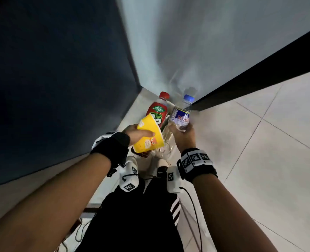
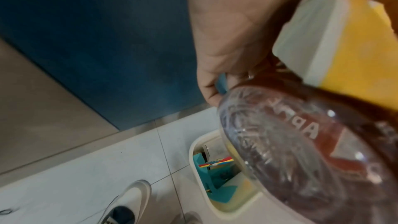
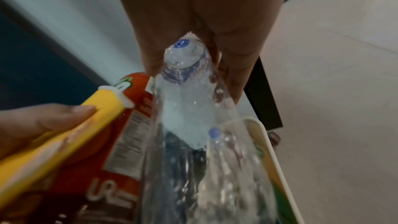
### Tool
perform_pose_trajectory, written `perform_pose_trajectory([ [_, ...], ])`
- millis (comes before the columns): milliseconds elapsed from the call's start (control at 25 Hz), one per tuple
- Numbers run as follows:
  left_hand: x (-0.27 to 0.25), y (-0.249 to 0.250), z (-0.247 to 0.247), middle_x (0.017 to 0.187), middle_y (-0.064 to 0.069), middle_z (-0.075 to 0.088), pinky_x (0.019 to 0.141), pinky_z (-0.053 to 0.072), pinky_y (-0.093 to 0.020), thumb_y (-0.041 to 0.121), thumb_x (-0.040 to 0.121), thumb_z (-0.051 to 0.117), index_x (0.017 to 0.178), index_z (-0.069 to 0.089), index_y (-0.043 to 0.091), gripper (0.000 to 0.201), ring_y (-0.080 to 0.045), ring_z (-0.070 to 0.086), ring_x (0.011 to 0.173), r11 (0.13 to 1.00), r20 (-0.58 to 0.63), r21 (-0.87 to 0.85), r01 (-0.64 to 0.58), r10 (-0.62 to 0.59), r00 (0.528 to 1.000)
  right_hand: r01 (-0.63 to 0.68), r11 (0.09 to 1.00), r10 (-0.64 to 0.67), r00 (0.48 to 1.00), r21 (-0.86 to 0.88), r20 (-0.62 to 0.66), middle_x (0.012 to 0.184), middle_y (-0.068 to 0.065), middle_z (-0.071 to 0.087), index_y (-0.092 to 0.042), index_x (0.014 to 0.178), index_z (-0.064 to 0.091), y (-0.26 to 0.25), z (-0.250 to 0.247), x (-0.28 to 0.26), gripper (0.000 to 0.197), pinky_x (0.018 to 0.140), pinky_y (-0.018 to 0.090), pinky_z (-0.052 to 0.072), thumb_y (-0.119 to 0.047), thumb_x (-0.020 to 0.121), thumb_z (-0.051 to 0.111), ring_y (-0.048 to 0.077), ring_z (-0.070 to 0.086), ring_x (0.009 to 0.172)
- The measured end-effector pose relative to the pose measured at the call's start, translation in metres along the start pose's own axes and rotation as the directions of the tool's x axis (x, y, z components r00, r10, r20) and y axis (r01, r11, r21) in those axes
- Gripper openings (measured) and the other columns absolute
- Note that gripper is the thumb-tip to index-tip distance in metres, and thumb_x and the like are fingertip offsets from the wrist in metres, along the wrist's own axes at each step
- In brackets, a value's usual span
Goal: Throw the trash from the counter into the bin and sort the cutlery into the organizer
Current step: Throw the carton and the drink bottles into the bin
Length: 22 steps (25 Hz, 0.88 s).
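Note:
My left hand (image 1: 141,132) grips a yellow paper cup (image 1: 147,138) together with a red-labelled juice bottle (image 1: 157,110) that has a red cap. Right beside it, my right hand (image 1: 181,127) holds a clear water bottle (image 1: 181,113) with a blue cap. A second clear bottle (image 1: 167,141) shows just below; what holds it I cannot tell. Both hands hover over a white-rimmed bin (image 2: 193,149) on the floor. In the right wrist view, the water bottle (image 3: 183,91) hangs over the bin rim (image 3: 273,151), next to the juice bottle (image 3: 125,142) and cup (image 3: 64,134).
Teal and coloured packaging (image 2: 217,168) lies inside the bin. A dark blue panel (image 1: 50,79) rises on the left, a pale wall (image 1: 205,42) stands ahead and a black edge (image 1: 259,84) runs on the right. My white shoe (image 2: 129,198) stands on pale floor tiles (image 1: 259,142).

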State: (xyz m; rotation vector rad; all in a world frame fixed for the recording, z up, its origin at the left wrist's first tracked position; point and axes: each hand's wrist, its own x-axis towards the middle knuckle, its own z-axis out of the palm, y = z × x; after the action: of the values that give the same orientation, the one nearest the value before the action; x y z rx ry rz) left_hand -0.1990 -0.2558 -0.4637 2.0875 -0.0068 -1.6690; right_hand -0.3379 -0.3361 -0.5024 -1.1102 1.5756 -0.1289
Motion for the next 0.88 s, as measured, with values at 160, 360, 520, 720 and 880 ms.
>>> perform_pose_trajectory([
  [160,0.114,-0.025,0.024,0.128,-0.012,0.062,0.083,0.044,-0.028,0.023,0.076,0.074,0.127,0.057,0.01,0.056,-0.026,0.061,0.104,0.979,0.004,0.196,0.061,-0.063,0.998,-0.098,0.989,0.099,0.995,-0.108,0.003,0.092,0.0,0.067,-0.01,0.111,0.059,0.056,0.034,0.069,0.034,0.068,0.018,0.047,-0.023,0.08,0.07,0.016,0.062,0.078],
  [360,0.183,-0.053,0.047,0.121,-0.011,0.067,0.085,0.044,-0.027,0.029,0.077,0.07,0.122,0.06,0.018,0.047,-0.028,0.062,0.111,0.932,-0.127,0.358,-0.056,0.108,0.986,-0.061,0.963,0.071,0.997,-0.264,0.029,0.125,0.017,0.056,-0.004,0.13,0.044,0.102,0.066,0.124,0.063,0.093,0.031,0.043,-0.032,0.079,0.068,0.031,0.054,0.115],
  [520,0.198,-0.071,0.059,0.128,-0.013,0.06,0.085,0.044,-0.026,0.019,0.08,0.065,0.137,0.038,0.014,0.063,-0.032,0.059,0.112,0.886,-0.169,0.416,-0.203,0.295,0.94,0.066,0.959,-0.091,0.993,-0.275,-0.081,0.126,0.021,0.046,0.004,0.132,0.035,0.11,0.075,0.133,0.064,0.079,0.016,0.034,-0.021,0.082,0.065,0.028,0.047,0.104],
  [720,0.223,-0.093,0.066,0.147,-0.021,0.033,0.108,0.038,-0.04,0.014,0.093,0.046,0.136,0.037,-0.003,0.047,-0.036,0.041,0.132,0.598,-0.047,0.795,-0.1,0.224,0.973,0.13,0.882,-0.102,0.991,-0.453,0.085,0.134,0.021,0.049,0.003,0.129,0.044,0.116,0.087,0.132,0.041,0.097,0.032,0.042,-0.009,0.09,0.047,0.035,0.051,0.12],
  [880,0.218,-0.097,0.081,0.145,-0.016,0.031,0.108,0.033,-0.042,0.02,0.093,0.047,0.131,0.044,0.001,0.043,-0.034,0.039,0.131,0.576,-0.164,0.817,0.008,0.22,0.962,0.169,0.82,-0.051,0.973,-0.547,0.225,0.142,0.016,0.042,-0.003,0.135,0.045,0.116,0.089,0.133,0.05,0.108,0.032,0.037,-0.002,0.086,0.05,0.031,0.047,0.127],
])
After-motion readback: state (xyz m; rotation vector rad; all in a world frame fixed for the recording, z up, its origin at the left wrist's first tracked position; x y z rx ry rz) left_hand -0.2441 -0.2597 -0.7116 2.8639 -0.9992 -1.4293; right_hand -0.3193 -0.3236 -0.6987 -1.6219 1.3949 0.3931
